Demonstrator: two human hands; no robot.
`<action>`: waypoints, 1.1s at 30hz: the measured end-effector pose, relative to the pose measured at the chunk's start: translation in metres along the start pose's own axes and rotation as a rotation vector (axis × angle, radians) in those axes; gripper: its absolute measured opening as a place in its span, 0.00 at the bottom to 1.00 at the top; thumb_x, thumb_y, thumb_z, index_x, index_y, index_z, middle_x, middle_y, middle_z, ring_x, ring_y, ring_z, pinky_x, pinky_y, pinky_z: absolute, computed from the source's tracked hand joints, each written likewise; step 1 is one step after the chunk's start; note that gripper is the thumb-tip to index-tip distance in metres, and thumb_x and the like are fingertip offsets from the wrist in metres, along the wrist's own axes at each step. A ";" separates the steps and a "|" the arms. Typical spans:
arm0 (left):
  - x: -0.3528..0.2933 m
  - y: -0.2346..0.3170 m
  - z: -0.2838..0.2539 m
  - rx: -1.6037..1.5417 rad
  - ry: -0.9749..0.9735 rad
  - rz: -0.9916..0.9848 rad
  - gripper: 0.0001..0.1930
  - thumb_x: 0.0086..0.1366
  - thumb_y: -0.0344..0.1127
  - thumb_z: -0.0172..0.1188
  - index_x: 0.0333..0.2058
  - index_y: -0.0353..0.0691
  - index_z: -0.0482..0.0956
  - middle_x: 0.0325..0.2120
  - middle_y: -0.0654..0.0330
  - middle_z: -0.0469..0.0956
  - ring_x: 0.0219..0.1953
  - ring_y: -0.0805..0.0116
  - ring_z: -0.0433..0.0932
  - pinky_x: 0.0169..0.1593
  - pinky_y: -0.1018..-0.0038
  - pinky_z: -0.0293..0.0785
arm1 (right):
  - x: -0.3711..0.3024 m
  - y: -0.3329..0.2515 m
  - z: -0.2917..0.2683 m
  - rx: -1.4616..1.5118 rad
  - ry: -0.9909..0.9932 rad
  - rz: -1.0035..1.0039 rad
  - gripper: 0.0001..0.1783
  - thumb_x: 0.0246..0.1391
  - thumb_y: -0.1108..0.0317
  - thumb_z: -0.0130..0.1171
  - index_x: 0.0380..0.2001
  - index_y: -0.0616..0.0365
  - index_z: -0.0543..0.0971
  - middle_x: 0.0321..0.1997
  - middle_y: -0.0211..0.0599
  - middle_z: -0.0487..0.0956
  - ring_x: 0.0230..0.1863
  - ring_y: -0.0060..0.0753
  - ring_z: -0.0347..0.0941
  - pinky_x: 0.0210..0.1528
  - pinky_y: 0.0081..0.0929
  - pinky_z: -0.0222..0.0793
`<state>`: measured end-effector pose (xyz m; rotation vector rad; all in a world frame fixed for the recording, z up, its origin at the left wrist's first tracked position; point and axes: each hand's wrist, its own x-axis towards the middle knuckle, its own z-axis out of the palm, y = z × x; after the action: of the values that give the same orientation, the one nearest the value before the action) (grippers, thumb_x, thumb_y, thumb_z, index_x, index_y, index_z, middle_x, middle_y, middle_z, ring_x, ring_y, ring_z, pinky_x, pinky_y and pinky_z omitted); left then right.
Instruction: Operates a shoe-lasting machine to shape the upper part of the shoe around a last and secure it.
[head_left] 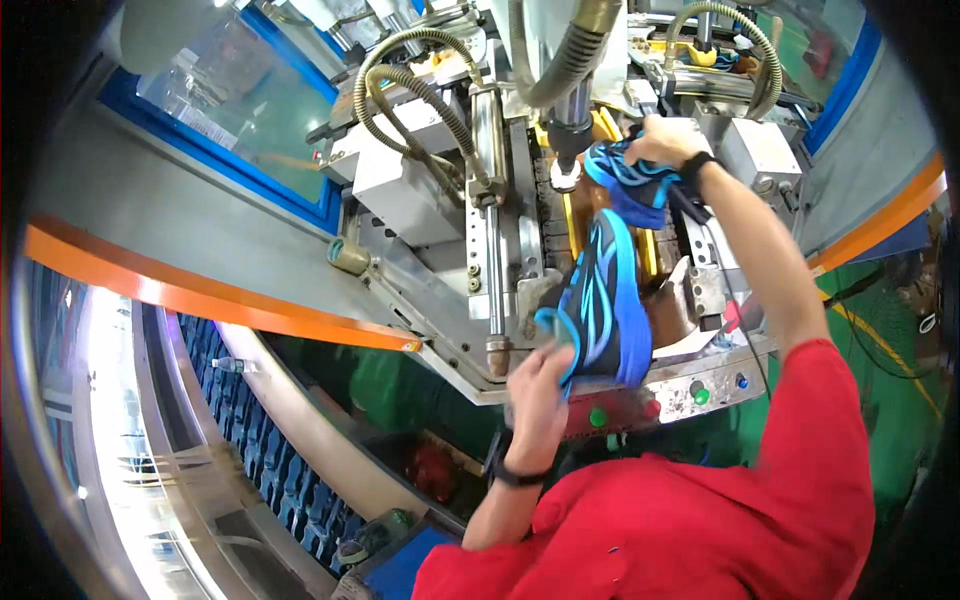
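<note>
Near the front of the machine, a blue and black shoe upper (605, 300) with light-blue wavy stripes hangs tilted, its narrower end pointing away from me. My left hand (540, 385), slightly blurred, is closed on its near edge. Farther back, a second blue and black shoe upper (632, 182) lies over the machine's middle, beside a vertical rod with a white tip (565, 178). My right hand (665, 140) reaches over it from the right, fingers closed on its far edge. Both wrists wear black bands.
Metal cylinders (492, 260) and ribbed hoses (415, 90) flank the work area. A front panel carries green, red and blue buttons (701, 396). An orange curved edge (230, 312) runs along the left. Beyond it, a conveyor (270, 440) bears several dark-blue pieces.
</note>
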<state>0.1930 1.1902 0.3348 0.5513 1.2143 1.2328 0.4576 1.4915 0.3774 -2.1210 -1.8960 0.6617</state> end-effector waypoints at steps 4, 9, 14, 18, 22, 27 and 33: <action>-0.100 0.022 -0.055 0.182 0.192 -0.029 0.18 0.57 0.27 0.59 0.47 0.24 0.75 0.40 0.57 0.79 0.41 0.74 0.76 0.48 0.78 0.69 | 0.025 -0.025 0.108 -0.088 0.233 -0.029 0.23 0.37 0.66 0.64 0.38 0.67 0.74 0.39 0.57 0.81 0.44 0.52 0.79 0.46 0.42 0.75; -0.184 0.008 -0.072 -0.066 0.513 0.140 0.16 0.57 0.26 0.58 0.44 0.25 0.76 0.38 0.58 0.79 0.38 0.74 0.77 0.45 0.78 0.71 | 0.026 -0.023 0.160 -0.074 0.255 -0.057 0.31 0.46 0.69 0.56 0.53 0.68 0.61 0.40 0.64 0.78 0.43 0.56 0.78 0.44 0.45 0.74; -0.243 -0.039 -0.058 -0.234 1.105 0.112 0.15 0.59 0.28 0.58 0.44 0.29 0.77 0.35 0.62 0.80 0.36 0.76 0.77 0.43 0.75 0.72 | -0.079 -0.025 0.135 0.015 0.468 -0.530 0.31 0.47 0.67 0.59 0.56 0.62 0.66 0.43 0.57 0.78 0.46 0.54 0.76 0.47 0.43 0.72; -0.285 -0.089 -0.058 0.525 1.069 0.120 0.17 0.60 0.34 0.60 0.46 0.30 0.78 0.38 0.60 0.79 0.39 0.73 0.76 0.43 0.73 0.72 | -0.243 -0.006 0.182 0.280 0.150 -0.958 0.08 0.51 0.75 0.55 0.37 0.59 0.76 0.38 0.45 0.78 0.40 0.50 0.75 0.43 0.40 0.70; -0.319 -0.142 -0.051 -0.504 1.155 0.138 0.19 0.60 0.37 0.62 0.47 0.31 0.77 0.39 0.58 0.80 0.39 0.68 0.78 0.41 0.71 0.75 | -0.309 0.015 0.296 0.235 -0.161 -1.163 0.04 0.53 0.71 0.55 0.32 0.60 0.75 0.33 0.45 0.75 0.38 0.50 0.72 0.41 0.41 0.69; -0.366 -0.194 -0.043 -0.789 1.325 0.217 0.14 0.58 0.30 0.64 0.41 0.28 0.79 0.33 0.59 0.81 0.33 0.70 0.79 0.38 0.73 0.77 | -0.291 0.047 0.381 0.077 -0.298 -1.248 0.08 0.57 0.66 0.51 0.33 0.59 0.76 0.36 0.47 0.74 0.41 0.52 0.71 0.41 0.44 0.67; -0.441 -0.251 -0.057 -0.897 1.716 0.344 0.09 0.56 0.28 0.64 0.35 0.30 0.80 0.30 0.59 0.80 0.29 0.69 0.79 0.33 0.70 0.81 | -0.289 0.035 0.368 0.191 -0.298 -1.240 0.06 0.54 0.72 0.54 0.36 0.58 0.76 0.37 0.44 0.74 0.40 0.47 0.72 0.44 0.37 0.68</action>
<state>0.3000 0.6948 0.2731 -1.3213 1.6038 2.4325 0.2973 1.1547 0.0925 -0.4569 -2.6044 0.7691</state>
